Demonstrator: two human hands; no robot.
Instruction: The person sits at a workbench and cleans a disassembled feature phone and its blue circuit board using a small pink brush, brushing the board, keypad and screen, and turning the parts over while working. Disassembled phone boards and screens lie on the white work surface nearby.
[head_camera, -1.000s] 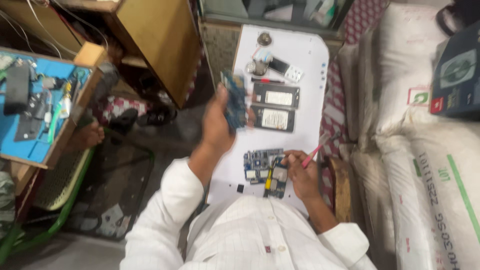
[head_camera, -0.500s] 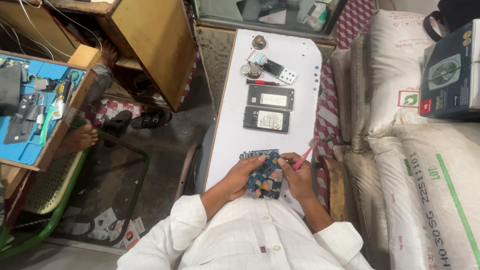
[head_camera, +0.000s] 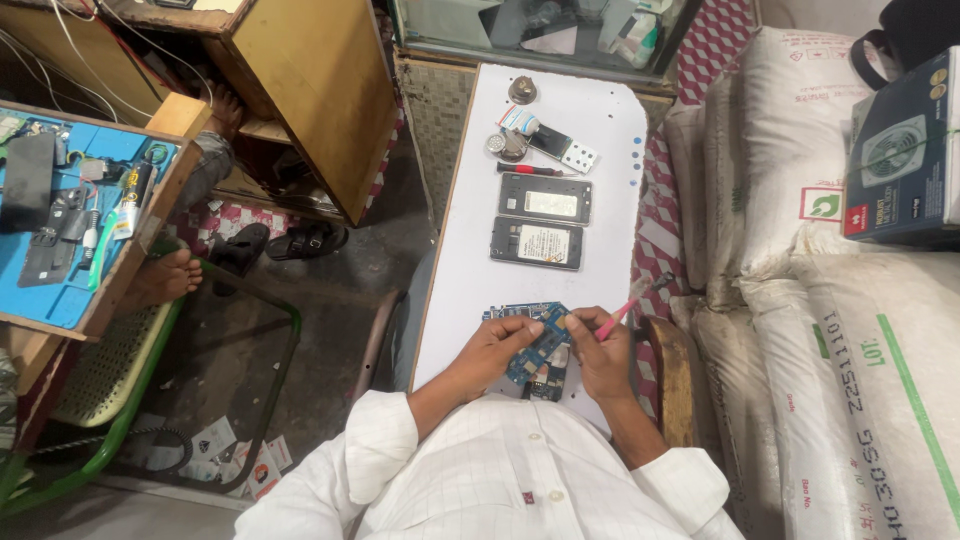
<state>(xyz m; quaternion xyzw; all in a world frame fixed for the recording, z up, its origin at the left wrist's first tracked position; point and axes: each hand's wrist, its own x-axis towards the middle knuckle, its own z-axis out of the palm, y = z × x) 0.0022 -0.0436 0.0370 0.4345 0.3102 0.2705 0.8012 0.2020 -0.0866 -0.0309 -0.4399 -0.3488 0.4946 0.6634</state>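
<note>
Head view looks down on a narrow white table (head_camera: 470, 270). The left hand (head_camera: 497, 345) has its fingers closed on a blue circuit board (head_camera: 540, 345) at the near end of the table, and the right hand (head_camera: 600, 355) pinches a pink-handled tool (head_camera: 625, 308) just beside the board. Two opened phone shells (head_camera: 540, 220) lie side by side farther up the table, each bearing a pale rectangular label. To the right are stacked white sacks (head_camera: 850, 330) with green stripes and a red-and-green square label (head_camera: 821, 204). One dark blue box (head_camera: 905, 150) picturing a fan rests on top of them.
</note>
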